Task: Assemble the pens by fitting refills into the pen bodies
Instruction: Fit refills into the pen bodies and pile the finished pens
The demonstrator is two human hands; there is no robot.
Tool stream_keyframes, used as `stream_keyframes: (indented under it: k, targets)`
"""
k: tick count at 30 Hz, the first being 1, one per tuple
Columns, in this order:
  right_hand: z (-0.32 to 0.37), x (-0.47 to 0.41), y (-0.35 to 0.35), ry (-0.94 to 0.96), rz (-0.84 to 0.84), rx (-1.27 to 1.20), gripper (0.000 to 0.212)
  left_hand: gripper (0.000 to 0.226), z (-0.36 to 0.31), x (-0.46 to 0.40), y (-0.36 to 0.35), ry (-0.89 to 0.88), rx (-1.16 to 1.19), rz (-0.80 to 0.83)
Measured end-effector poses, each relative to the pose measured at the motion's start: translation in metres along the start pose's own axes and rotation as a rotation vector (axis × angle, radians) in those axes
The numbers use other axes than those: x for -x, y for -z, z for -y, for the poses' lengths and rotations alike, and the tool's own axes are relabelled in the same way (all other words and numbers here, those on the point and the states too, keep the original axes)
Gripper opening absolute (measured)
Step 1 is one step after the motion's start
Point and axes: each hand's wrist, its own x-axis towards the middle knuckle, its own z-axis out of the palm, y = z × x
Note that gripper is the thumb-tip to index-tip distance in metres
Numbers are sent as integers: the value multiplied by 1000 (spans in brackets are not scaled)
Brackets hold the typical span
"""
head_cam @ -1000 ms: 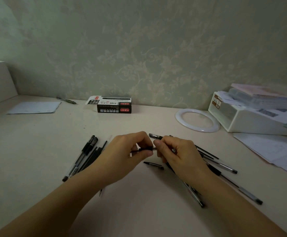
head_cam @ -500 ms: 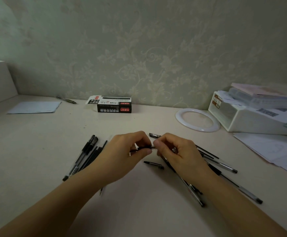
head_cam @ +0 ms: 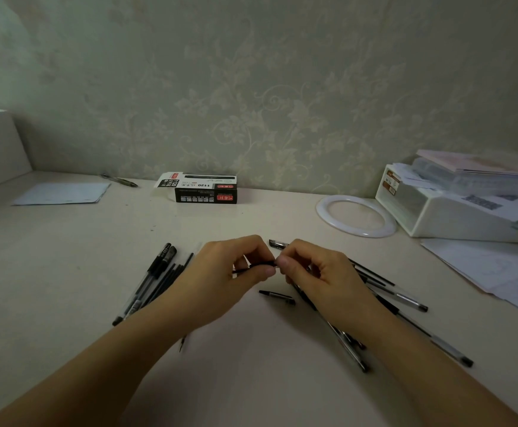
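Pale cream desk (head_cam: 66,272), wide and flat, carries everything. Beyond the right hand (head_cam: 322,275) and further right: white plastic drawer box (head_cam: 455,217) heaped with papers, then a white ring-shaped hoop (head_cam: 322,208) lying flat. Straight beyond both hands, against the wall: black-and-white cardboard pen carton (head_cam: 202,189), end flap open.

Under and right of the right hand: loose scatter of clear-barrelled pens with black ends (head_cam: 405,300), crossing each other. Just left of the left hand (head_cam: 220,278): tidy bundle of black capped pens and thin refills (head_cam: 156,278), roughly parallel. Between the wrists, slightly nearer: one short black pen tip section (head_cam: 277,296) lying alone.

Task piece: thin black rod, refill or slim barrel part (head_cam: 261,265), held level between the two hands above the desk. Left hand pinches it, thumb and curled fingers; right hand's thumb and forefinger close on its right end. Whether a second part meets it there, cannot tell; fingers hide the join.

Handling, as judgement: very light, narrow, smooth plastic, likely to roll or slip. Refill probably flexes if pushed off-axis, so grip close to the joining end, keep both parts in line, press gently. Tip looks like the delicate bit; hold the shaft instead.
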Motion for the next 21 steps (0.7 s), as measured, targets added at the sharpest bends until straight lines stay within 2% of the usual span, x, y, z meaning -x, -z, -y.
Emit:
stream_keyframes:
  k: [5,7,10,13,16,18,21]
  targets:
    - [-2,1,0,-46,2,-18,19,7,-3,0,-1,-36,-36,-42]
    - [-1,0,-1,-61,-21,2,27,6,-1,0,-1,-30,-33,-60]
    - [-4,-2,-1,-42,-38,247,43,5,4,-1,1,24,-72,-80]
    - [-8,0,-2,-26,73,557,31,2,10,-1,5,70,-117,-91]
    - [-9,3,-5,-9,170,611,22,1,12,-2,6,101,-148,-61]
    - [-7,2,-6,6,134,595,12,2,11,-2,6,111,-166,-33]
    - [-8,1,-3,-14,-10,490,5,4,10,-2,7,112,-172,-13]
